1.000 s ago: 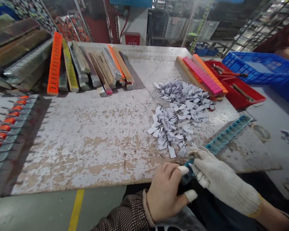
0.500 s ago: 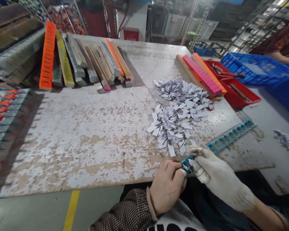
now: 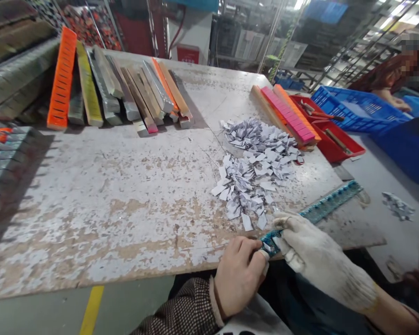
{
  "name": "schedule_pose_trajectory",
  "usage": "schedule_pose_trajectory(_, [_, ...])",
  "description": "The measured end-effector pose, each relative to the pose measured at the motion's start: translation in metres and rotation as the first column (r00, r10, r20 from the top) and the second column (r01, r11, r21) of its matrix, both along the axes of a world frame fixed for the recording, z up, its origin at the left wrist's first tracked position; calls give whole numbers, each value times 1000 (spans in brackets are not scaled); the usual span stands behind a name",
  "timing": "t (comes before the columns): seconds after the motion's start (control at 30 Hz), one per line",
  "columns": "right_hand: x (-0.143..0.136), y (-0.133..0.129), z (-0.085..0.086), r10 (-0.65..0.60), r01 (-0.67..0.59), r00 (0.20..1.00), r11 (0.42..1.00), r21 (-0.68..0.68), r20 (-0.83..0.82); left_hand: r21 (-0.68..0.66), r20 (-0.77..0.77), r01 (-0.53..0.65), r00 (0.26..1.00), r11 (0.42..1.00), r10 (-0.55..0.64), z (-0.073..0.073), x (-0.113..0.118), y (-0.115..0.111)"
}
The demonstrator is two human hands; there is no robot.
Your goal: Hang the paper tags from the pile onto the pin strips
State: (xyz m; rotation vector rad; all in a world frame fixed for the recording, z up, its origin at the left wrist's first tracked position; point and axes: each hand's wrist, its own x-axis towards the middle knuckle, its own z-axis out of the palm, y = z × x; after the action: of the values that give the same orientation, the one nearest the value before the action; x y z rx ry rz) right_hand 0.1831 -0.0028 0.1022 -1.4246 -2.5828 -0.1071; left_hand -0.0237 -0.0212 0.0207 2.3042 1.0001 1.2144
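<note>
A long teal bar with a row of dark slots (image 3: 330, 201) lies slantwise across the front edge of the table. My left hand (image 3: 240, 270), bare with a white wrap on the thumb, is closed on its near end. My right hand (image 3: 316, 258), in a white knitted glove, is closed over the bar just beside the left, with a small white paper tag (image 3: 276, 242) at its fingertips. Another white piece shows by my left thumb. The glove hides the middle of the bar. Just beyond my hands is a loose heap of white paper tags (image 3: 244, 181).
Slotted bars (image 3: 62, 79) in orange, yellow and grey lie at the back left. Pink and orange bars (image 3: 289, 114) lie at the right, beside red trays (image 3: 338, 142) with tools and a blue crate (image 3: 352, 111). A co-worker's hand (image 3: 394, 100) is behind the crate.
The view has shifted slightly, so the table's things sit a little further left. Both hands stay at the near end of the teal bar, with little visible movement.
</note>
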Motion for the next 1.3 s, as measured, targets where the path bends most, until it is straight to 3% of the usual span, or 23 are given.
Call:
schedule_pose_trajectory(0.17, [-6, 5, -5, 8, -9, 999, 999, 34, 34, 23, 1, -5, 1000, 1000, 5, 3, -1, 2])
schedule_pose_trajectory(0.43, [-4, 13, -2, -14, 15, 1000, 994, -110, 5, 22, -22, 18, 1000, 1000, -17, 0, -3, 1])
schedule_pose_trajectory(0.6, [-7, 4, -8, 24, -31, 996, 996, 89, 82, 41, -17, 37, 999, 998, -37, -1, -4, 2])
schedule_pose_trajectory(1.07, [-15, -5, -19, -29, 28, 999, 994, 102, 13, 8, 9, 69, 998, 998, -69, -1, -5, 4])
schedule_pose_trajectory(1.3, [-9, -9, -31, -80, 82, 997, 980, 180, -13, 21, 10, 86, 996, 996, -86, -2, -3, 5])
